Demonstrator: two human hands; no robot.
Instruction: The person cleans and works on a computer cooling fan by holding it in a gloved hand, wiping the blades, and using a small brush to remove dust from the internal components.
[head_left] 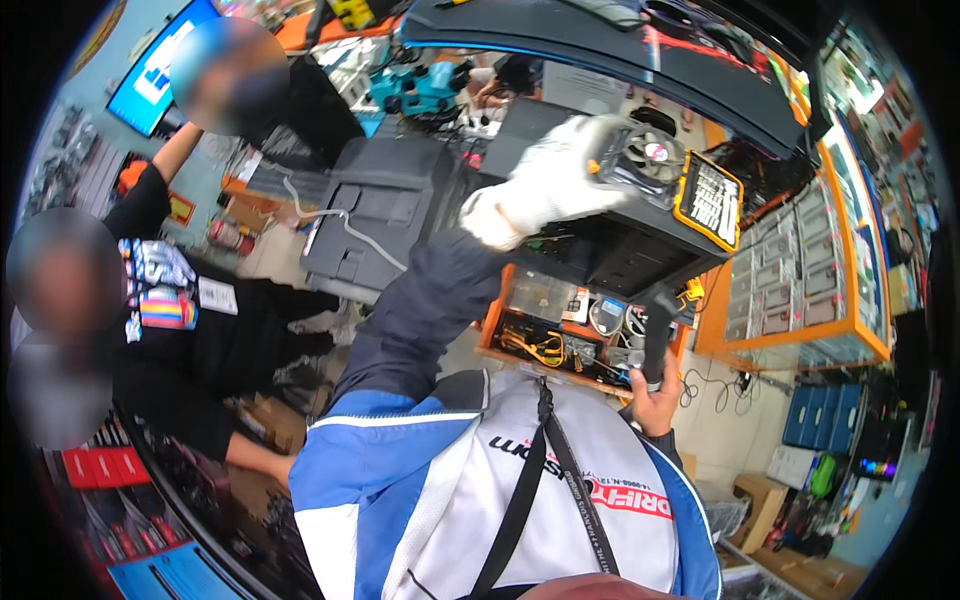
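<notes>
My left hand (570, 170), in a white glove, reaches over a black computer case (620, 250). Its fingers and thumb close on the near side of a black cooling fan (652, 152) with a pale hub, at the case's top. Beside the fan lies an orange-edged black box of bits (710, 202). Low on the right, my bare right hand (655, 403) grips a long black object (657, 335) held upright; its kind is unclear. A yellow and black tool (688, 294) shows just behind it.
An open drawer (545, 345) with cables and tools juts out below the case. A black printer (375, 205) stands to the left. Two other people are on the left, one with an arm (178, 150) raised. An orange-framed glass cabinet (800, 270) stands right.
</notes>
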